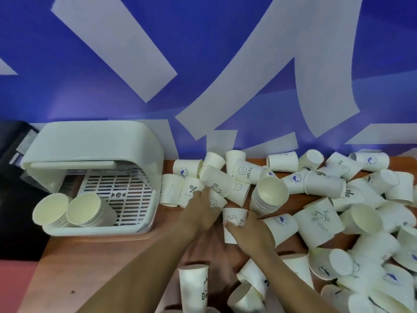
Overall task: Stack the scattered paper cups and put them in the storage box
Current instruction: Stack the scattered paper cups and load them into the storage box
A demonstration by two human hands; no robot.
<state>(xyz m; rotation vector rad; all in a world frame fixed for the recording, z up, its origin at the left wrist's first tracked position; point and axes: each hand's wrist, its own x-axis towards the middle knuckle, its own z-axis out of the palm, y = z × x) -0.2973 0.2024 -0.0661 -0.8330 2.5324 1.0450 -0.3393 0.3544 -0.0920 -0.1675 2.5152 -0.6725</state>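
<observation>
R hand (250, 231) is clamped on an upside-down rabbit-print "Hi" cup (233, 224), thumb on its near side, fingers wrapped round the far side. L hand (200, 211) reaches just beyond that cup w/ fingers extended into the pile; fingertips touch a smiley cup (215, 201) lying on its side. Can't tell if it grips it or only touches.

Just right of the Hi cup and farther back, a stack of nested cups (269, 195) leans w/ mouth up toward the camera. Loose cups (325, 186) lie scattered right of the Hi cup and behind it, most tipped or inverted, many touching or overlapping; one reads "HELLO" (247, 172). Nearer the camera than the Hi cup, a taller cup (194, 288) stands upright.

Well left of the Hi cup sits the white storage box (94, 152), lid raised, slotted tray inside. Two nested stacks (86, 210) lie in its front part, mouths facing the camera. All rests on an orange-brown tabletop (94, 263); blue-and-white wall (158, 64) behind.
</observation>
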